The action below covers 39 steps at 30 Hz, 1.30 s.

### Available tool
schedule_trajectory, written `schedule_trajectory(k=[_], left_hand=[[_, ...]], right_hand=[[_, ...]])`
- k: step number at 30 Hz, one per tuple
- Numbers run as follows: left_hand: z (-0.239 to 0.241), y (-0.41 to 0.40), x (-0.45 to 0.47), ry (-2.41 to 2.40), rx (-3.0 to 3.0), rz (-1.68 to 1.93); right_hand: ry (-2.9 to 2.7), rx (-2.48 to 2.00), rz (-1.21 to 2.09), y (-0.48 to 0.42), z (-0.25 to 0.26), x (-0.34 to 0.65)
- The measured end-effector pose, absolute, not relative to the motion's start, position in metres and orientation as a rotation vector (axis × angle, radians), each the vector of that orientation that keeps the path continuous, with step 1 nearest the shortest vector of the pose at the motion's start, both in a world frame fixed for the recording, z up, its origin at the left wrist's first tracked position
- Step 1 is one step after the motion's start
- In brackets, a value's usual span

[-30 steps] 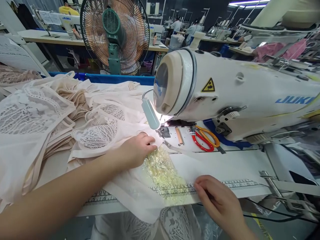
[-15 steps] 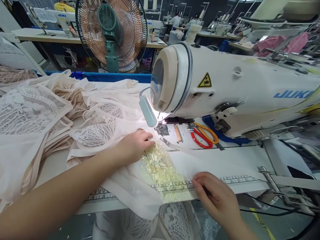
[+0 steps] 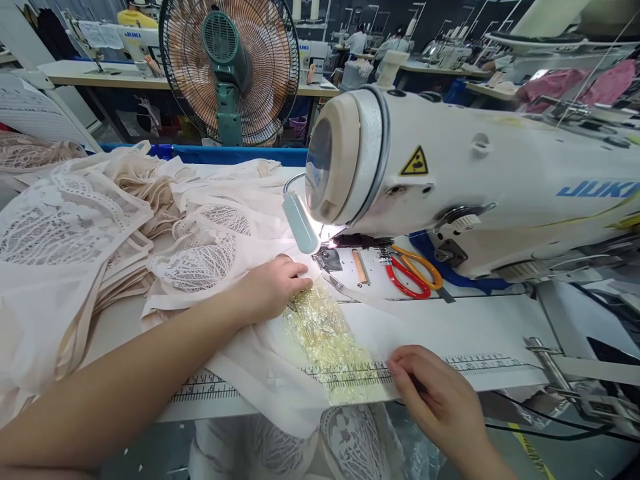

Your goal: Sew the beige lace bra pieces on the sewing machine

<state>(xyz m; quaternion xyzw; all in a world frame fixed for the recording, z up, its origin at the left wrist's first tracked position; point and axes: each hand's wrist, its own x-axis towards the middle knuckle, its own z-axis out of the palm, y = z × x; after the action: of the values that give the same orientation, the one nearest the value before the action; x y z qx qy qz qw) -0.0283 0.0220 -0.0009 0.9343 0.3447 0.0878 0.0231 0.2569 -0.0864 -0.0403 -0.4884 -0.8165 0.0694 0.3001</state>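
Beige cloth (image 3: pixel 273 387) lies under the left hand (image 3: pixel 270 290), just beside the lamp (image 3: pixel 301 223) on the machine (image 3: pixel 450 153), its near end over the table edge. Change over the last second: next to none. Both hands keep their spots, cloth has barely shifted, the view only swung slightly. My read: work being held steady, little or no feeding.

Left hand lies on the cloth, fingers bent; can't tell if it pinches. Right hand (image 3: pixel 435 393) is curled by the ruler (image 3: pixel 480 362), thumb near forefinger; can't tell if anything is gripped. Shiny yellow patch (image 3: pixel 325 327) between the hands, material unclear.

Table (image 3: pixel 480 323): white, lace pile (image 3: pixel 60 227) at left, scissors (image 3: pixel 407 283) with red and orange handles behind the right hand, clamp (image 3: pixel 550 363) far right. Room: big fan (image 3: pixel 230 73), more machines behind, person in yellow (image 3: pixel 136 18) far back.
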Motion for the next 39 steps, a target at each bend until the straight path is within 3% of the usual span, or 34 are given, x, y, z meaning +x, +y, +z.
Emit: schedule_trajectory(k=[32, 39], left_hand=[[0.001, 0.039, -0.036, 1.177, 3.048, 0.239], [0.009, 0.047, -0.032, 1.316, 3.04, 0.071]], right_hand=[[-2.111, -1.284, 0.274, -0.086, -0.037, 0.251], [-2.231, -0.898, 0.486, -0.105, -0.011, 0.169]])
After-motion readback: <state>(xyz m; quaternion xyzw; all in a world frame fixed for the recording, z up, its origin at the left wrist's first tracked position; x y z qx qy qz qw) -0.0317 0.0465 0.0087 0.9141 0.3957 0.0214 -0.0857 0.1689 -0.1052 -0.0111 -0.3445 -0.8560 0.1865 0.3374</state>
